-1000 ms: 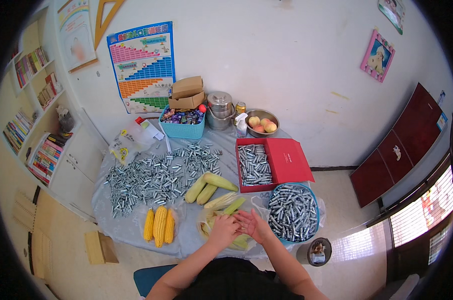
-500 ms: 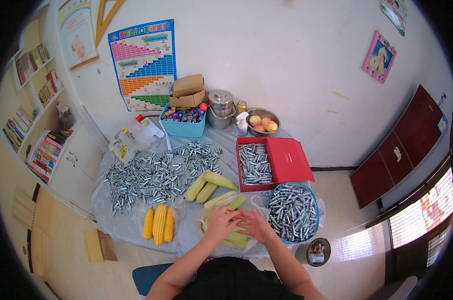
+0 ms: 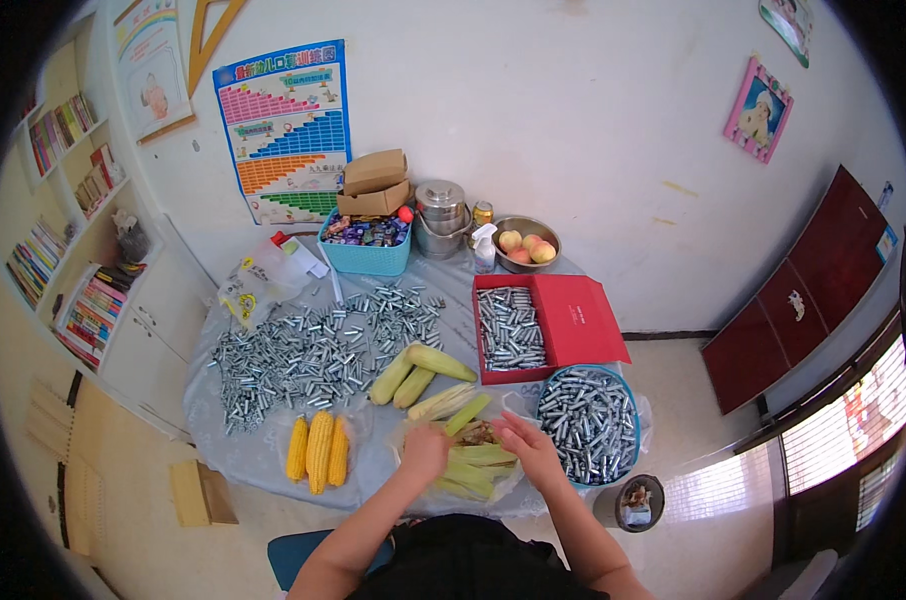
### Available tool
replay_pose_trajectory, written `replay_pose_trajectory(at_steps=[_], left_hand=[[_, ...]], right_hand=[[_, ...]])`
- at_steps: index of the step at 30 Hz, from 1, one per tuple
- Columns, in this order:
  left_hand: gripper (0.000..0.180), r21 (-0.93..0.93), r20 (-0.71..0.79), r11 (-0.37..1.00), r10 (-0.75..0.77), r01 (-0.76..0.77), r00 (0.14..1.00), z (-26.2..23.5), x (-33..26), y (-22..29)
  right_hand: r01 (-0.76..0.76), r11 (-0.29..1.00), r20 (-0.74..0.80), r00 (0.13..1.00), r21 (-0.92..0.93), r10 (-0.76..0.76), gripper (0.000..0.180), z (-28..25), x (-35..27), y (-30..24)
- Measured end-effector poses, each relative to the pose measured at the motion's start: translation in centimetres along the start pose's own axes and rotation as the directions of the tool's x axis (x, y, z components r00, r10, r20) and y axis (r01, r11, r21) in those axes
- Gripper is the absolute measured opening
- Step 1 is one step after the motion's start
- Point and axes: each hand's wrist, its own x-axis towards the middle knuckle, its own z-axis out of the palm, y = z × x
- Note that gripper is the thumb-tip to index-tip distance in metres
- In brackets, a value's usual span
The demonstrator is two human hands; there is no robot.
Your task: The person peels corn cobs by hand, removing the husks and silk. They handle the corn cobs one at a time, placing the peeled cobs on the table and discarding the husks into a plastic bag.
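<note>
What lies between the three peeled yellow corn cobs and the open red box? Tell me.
In the head view, unpeeled green corn ears lie between the peeled cobs and the red box, on the grey tablecloth.

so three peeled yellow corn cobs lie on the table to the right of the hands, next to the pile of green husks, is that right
Not quite. The three peeled yellow corn cobs lie to the left of the hands, not the right, as the head view shows. The left hand and right hand rest on the pile of green husks on the table.
</note>
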Motion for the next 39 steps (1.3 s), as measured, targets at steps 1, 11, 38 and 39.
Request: replay_pose_trajectory(at_steps=[1,11,38,39], left_hand=[[0.028,0.025,0.059,1.000,-0.020,0.018,0.998,-0.1,-0.2,0.3],[0.062,-0.154,0.087,0.988,0.035,-0.021,0.996,-3.5,-1.8,1.2],[0.051,0.091,-0.181,0.993,0.087,-0.072,0.980,-3.1,10.2,-7.0],[0.051,0.168,-0.155,0.981,0.128,-0.102,0.980,-2.2,11.6,-7.2]], right_hand=[[0.077,0.997,-0.027,0.997,0.001,-0.077,0.046,0.4,-0.1,-0.2],[0.133,0.554,0.080,0.990,-0.822,-0.119,0.036,0.2,0.8,3.0],[0.415,0.567,0.218,0.897,-0.712,-0.384,0.042,1.2,1.0,4.1],[0.363,0.593,0.179,0.921,-0.718,-0.347,0.040,1.5,0.2,3.2]])
